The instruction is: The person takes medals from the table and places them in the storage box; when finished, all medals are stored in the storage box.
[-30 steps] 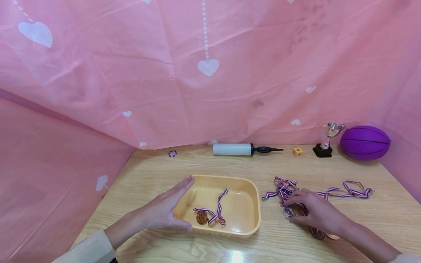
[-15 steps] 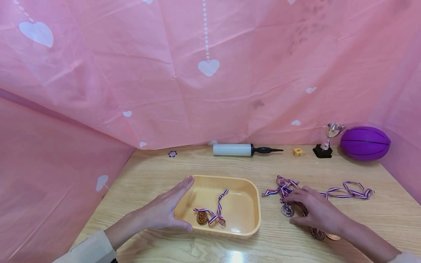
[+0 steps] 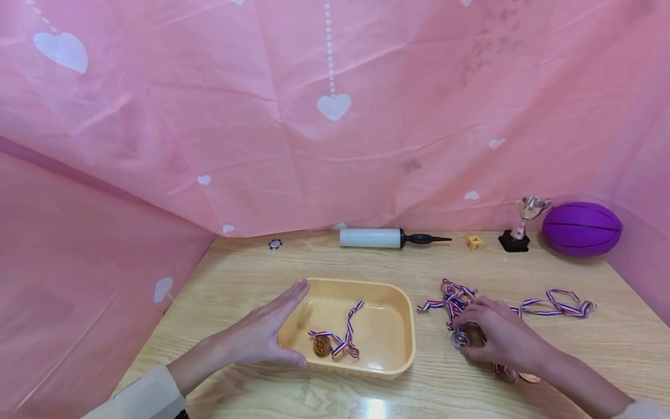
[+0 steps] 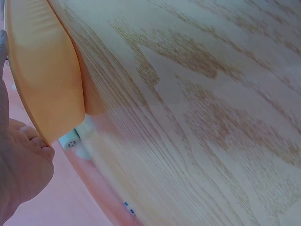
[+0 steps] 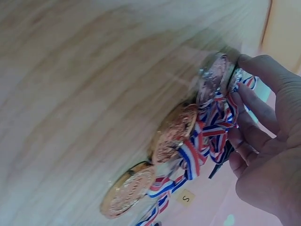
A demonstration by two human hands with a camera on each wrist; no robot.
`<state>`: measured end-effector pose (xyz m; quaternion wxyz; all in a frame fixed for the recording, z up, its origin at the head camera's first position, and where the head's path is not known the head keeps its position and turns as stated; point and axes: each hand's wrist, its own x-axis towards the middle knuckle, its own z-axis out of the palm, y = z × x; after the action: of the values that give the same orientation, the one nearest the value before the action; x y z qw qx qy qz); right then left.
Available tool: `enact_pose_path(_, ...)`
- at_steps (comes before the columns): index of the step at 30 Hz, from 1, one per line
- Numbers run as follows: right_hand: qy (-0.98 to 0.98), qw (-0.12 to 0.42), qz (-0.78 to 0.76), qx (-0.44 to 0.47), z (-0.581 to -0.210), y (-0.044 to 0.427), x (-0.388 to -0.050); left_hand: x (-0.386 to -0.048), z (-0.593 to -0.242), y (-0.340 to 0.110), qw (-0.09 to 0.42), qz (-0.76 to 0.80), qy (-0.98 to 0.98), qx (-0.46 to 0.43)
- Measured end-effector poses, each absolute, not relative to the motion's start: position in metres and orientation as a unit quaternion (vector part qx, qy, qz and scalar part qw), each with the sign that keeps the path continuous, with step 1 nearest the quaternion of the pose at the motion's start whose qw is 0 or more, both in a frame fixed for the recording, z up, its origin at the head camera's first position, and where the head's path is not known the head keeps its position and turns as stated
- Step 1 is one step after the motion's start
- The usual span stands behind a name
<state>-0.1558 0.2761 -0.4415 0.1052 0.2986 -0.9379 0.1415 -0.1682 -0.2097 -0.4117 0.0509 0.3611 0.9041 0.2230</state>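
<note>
A yellow plastic tray stands on the table, with a bronze medal and its striped ribbon inside. At the tray's left end my left hand has its fingers stretched along the rim and its thumb apart near the front corner. To the right, my right hand pinches the edge of a silver medal between thumb and finger. A second silver medal lies right beside it in the right wrist view. Bronze and gold-coloured medals lie partly hidden under my right wrist.
Tangled red, white and blue ribbons lie beyond my right hand, one looping rightward. Along the back are a poker chip, a hand pump, a letter cube, a small trophy and a purple ball. Pink cloth hangs behind.
The silver medal at my right fingertips shifted slightly, lying flatter half a second ago and a little tilted now. Some ribbon moved slightly with it. My left hand and the tray have stayed put.
</note>
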Motion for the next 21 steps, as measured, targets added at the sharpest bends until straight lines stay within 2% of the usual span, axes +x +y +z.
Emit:
enact_pose_path(7, -0.935, 0.106, 0.142, 0.307, -0.4423, 0.2751, -0.1576, -0.1686, -0.4121, -0.2092, 0.056, 0.225, 0.904, 0.359)
enact_pose_path(15, -0.941, 0.081, 0.154, 0.289, -0.4401, 0.28, -0.1585, -0.167, -0.4108, -0.209, 0.059, 0.229, 0.905, 0.353)
enact_pose_path(21, -0.936, 0.088, 0.154, 0.304, -0.4403, 0.2791, -0.1584, -0.1664, -0.4103, -0.2099, 0.06, 0.229, 0.906, 0.351)
